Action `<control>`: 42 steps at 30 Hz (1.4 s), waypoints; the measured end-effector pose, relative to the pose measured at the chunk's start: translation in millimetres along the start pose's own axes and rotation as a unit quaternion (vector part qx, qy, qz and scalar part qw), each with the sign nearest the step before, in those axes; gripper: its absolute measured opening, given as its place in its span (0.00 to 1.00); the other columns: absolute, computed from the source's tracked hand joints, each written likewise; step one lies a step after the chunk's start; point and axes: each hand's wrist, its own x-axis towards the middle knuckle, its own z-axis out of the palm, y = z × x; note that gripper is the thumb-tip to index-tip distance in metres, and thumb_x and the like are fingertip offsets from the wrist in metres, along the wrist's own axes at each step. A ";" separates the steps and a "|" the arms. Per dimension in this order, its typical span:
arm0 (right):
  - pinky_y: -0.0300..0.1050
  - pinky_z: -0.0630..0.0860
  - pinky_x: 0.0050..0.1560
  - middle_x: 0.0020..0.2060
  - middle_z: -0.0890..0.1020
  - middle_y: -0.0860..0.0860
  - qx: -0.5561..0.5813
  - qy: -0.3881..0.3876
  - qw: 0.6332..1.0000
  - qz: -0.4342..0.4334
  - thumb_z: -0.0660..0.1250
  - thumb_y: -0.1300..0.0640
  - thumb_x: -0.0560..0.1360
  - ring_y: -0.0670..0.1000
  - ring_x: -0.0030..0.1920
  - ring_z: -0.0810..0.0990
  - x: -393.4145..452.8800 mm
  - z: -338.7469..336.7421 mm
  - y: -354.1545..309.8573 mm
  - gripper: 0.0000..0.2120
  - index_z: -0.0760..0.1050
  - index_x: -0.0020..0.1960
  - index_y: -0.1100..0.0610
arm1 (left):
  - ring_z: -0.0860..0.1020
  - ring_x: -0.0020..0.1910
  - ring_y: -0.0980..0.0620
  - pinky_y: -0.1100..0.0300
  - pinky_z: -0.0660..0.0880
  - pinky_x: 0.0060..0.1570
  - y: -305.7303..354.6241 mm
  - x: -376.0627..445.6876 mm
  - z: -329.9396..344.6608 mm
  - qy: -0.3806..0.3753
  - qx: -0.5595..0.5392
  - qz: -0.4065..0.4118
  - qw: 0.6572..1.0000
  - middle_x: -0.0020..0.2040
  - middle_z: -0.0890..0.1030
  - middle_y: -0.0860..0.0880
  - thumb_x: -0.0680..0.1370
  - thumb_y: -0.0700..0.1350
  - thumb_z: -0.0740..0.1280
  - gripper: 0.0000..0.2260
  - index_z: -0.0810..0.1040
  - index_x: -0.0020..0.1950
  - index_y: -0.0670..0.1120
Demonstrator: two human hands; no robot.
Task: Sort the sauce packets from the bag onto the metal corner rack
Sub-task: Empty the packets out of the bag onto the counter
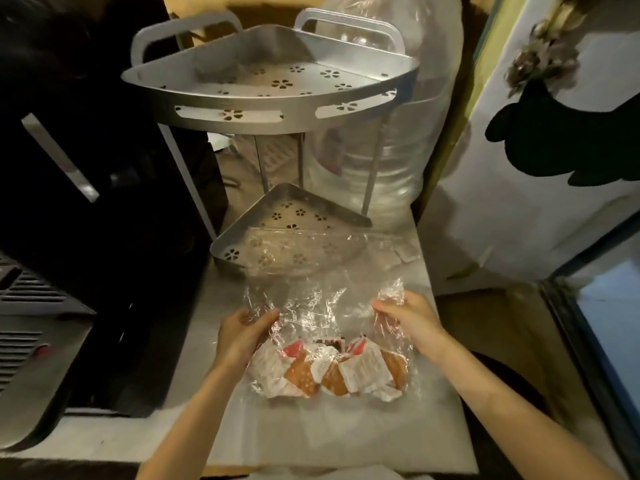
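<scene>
Left hand (242,332) and right hand (403,315) each pinch the clear bag (322,306) by its mouth; packets (329,370) remain inside, rack (270,81) bare. Thin film may slip or tear, spilling packets.

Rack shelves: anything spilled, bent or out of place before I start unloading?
Nothing stands out. Both tiers of the metal corner rack look level and hold no packets. The clear bag drapes over the lower tier's front edge, held by the left hand and right hand; sauce packets remain inside.
</scene>
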 end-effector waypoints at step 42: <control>0.42 0.72 0.47 0.46 0.74 0.49 -0.571 -0.223 0.771 -0.173 0.73 0.53 0.67 0.50 0.47 0.75 69.3 49.2 -175.4 0.19 0.76 0.57 0.56 | 0.83 0.39 0.45 0.55 0.80 0.41 39.8 38.2 3.4 0.034 -0.117 -0.006 0.993 0.45 0.84 0.41 0.73 0.38 0.69 0.05 0.77 0.48 0.43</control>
